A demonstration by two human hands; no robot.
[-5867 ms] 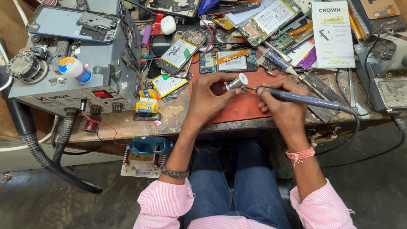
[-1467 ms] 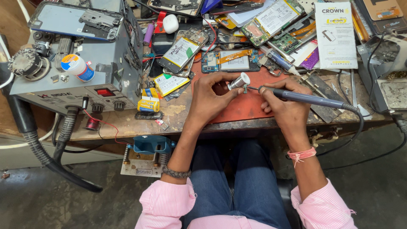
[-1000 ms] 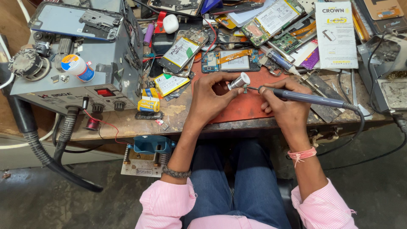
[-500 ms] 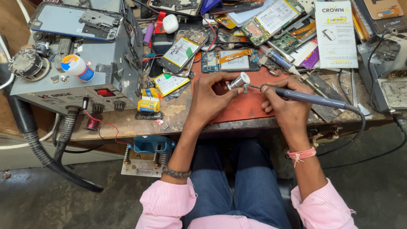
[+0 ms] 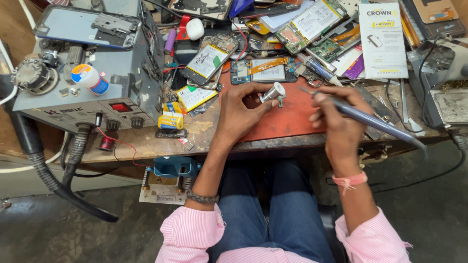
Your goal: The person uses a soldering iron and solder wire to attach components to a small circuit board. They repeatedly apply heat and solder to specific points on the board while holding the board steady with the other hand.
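- Left hand (image 5: pixel 241 109) over the red mat (image 5: pixel 287 117), fingers pinching a small silver cylinder part (image 5: pixel 273 92) between thumb and fingertips, held just above the mat near its far edge.
- Right hand (image 5: pixel 339 122) to the right of it, fingers pressed together around a blue-grey soldering iron (image 5: pixel 370 119), gripped like a pen; thin tip pointing left toward the silver part, close to it, contact impossible to tell.
- Cable of the iron leaving to the right, over the bench (image 5: pixel 209 136) edge.
- Grey rework station (image 5: pixel 87 97) at far left on the bench, with a red display and black hoses hanging down.
- Opened phones and a battery (image 5: pixel 195 97) lying just beyond and to the left of the mat.
- White printed box (image 5: pixel 382 41) at far right, among loose boards.
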